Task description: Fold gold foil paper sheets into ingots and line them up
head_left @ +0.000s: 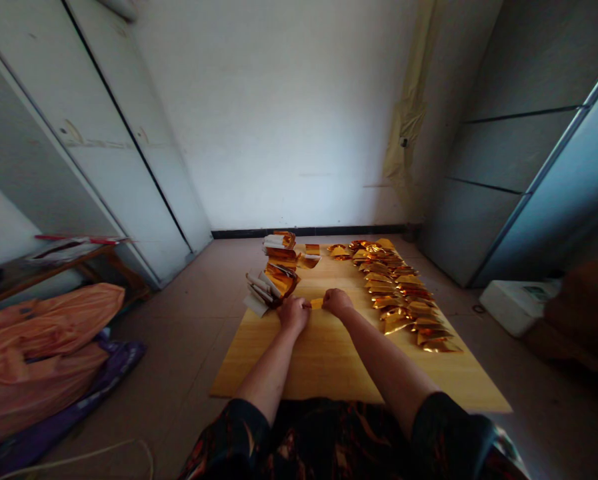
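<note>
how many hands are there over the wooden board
2: the left hand, beside the fanned papers, and the right hand, nearer the folded gold pieces, with a small gold paper between them. No other hands show.

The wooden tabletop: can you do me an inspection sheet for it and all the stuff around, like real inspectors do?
Surface: wooden tabletop, light-coloured, bare nearest the person.
Job's things: small gold paper between the hands; gold-and-pale papers bunched at the left; folded gold pieces in rows at the right.
Clutter: orange bundle and purple bundle on the left.
Hands: left hand and right hand both closed on the small gold paper.
Cables: pale cord at lower left; what it's for, can't tell.
Surroundings: white wall ahead, pale cabinet left, white box right.
</note>
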Demonstrator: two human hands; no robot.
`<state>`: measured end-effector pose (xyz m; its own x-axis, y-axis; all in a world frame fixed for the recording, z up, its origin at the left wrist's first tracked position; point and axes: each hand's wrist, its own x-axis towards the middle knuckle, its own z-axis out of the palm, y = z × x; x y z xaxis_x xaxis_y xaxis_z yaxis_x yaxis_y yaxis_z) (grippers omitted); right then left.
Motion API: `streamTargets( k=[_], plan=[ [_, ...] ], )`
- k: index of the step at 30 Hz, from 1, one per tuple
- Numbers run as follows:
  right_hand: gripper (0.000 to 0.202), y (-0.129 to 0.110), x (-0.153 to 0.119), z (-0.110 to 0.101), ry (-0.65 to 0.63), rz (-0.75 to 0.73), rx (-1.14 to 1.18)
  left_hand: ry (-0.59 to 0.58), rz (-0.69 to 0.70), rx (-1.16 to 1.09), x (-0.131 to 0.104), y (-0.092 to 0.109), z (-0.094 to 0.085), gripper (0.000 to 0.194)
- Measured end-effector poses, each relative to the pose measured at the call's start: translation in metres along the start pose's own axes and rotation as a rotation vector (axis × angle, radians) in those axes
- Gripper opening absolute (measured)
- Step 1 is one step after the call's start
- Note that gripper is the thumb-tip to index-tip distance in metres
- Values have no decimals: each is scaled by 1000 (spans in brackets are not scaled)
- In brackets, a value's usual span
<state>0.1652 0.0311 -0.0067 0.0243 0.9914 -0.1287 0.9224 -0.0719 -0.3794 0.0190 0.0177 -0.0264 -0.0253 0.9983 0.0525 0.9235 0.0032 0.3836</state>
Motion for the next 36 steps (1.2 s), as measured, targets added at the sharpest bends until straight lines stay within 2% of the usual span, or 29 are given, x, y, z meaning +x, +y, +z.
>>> streamTargets(
  k=[12, 18, 36],
  plan=[
    [25, 3, -3, -11, -32, 39, -30, -46, -57, -82, 1, -1, -3, 17],
    [28, 1, -4, -13, -38, 40, -43, -65, -79, -103, 4, -2, -3, 23],
    [24, 11, 2, -7, 7, 48, 4, -62, -66, -130, 6, -8, 1, 30]
  ],
)
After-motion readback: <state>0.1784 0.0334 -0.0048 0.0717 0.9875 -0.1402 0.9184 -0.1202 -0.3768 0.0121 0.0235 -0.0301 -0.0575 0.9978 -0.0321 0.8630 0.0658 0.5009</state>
